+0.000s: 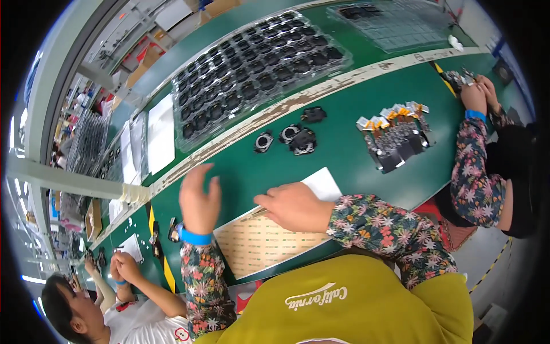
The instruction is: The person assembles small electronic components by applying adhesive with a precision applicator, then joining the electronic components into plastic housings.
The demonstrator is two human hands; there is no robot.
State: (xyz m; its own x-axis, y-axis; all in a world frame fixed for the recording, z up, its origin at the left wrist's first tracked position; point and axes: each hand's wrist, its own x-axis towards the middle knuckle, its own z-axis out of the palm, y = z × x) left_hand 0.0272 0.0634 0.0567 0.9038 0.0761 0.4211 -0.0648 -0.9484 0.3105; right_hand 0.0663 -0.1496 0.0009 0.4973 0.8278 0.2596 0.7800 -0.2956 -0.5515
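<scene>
My left hand (199,198), with a blue band at its wrist, is raised over the green bench. Its thumb and fingers are curved apart, with nothing visible between them. My right hand (299,207) rests on the upper edge of a tan backing sheet (258,246) printed in rows, fingers stretched to the left and their undersides hidden. Beneath that hand, a white sheet (322,183) sticks out to the right. Beyond my hands lie small black round modules: one with a pale ring (263,141), two touching, the nearer one dark (303,141), and another black one (313,114).
Flex-cable parts with orange and silver ends (395,137) lie in a cluster at right. A clear tray of black parts (252,71) spans the back shelf, beside a white paper (161,135). Co-workers' hands (476,94) (125,267) are at far right and lower left.
</scene>
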